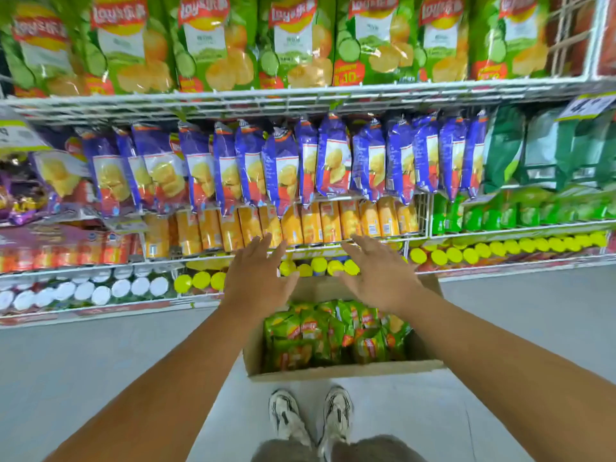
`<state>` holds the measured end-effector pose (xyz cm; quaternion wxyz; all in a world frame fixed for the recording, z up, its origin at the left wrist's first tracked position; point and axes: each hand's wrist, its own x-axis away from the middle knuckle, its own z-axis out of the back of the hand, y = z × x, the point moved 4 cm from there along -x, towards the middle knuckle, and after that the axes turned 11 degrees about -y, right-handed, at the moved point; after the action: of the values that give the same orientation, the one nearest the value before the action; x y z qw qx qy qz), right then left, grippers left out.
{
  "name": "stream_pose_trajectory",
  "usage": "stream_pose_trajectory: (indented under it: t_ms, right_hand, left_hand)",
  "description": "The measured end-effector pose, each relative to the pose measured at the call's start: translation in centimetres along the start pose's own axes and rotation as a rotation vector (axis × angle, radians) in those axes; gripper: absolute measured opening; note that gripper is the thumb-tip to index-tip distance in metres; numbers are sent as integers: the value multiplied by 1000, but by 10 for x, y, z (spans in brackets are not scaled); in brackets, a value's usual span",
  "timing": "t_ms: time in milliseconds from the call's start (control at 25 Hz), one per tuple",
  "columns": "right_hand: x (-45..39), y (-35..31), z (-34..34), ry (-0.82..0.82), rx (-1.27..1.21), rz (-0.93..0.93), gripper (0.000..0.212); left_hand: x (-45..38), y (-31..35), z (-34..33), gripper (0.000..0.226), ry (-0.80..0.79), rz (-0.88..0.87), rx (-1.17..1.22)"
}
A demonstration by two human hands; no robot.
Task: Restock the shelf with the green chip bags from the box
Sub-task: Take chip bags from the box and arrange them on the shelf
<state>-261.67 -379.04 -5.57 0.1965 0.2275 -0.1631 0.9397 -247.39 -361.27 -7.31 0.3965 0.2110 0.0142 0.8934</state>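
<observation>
A cardboard box (346,370) stands on the floor in front of my feet, filled with several green chip bags (333,335). Both my arms stretch forward above it. My left hand (256,278) is open with fingers spread, over the box's far left corner. My right hand (380,275) is open too, fingers straight, over the box's far right part. Neither hand holds anything. On the top wire shelf (300,95) stands a row of large green chip bags (300,41), the same kind as those in the box.
Below the top shelf hang blue-purple chip bags (280,165), then orange packs (310,225) and cans with yellow lids (466,251). Dark green bags (540,151) fill the right section. Grey floor lies to both sides of the box.
</observation>
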Motion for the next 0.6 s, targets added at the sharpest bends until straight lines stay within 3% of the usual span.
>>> stream_pose_trajectory:
  t_ms: [120,240,440,600]
  right_hand:
    - [-4,10,-40,-64,-16,-47,78]
    - [-11,18,-81,-153,-41,-99,83]
    - [-53,37,-163,-298,-107,-112,75]
    - [-104,63,-241,-392,-173,-145,77]
  left_hand:
    - [-2,-13,-51,71,-61,21,18]
    - [1,-25,-94,74,-105,39,75]
    - [-11,-39,-182,61,-271,176,171]
    - [-37,-51,-267,68,-429,344,271]
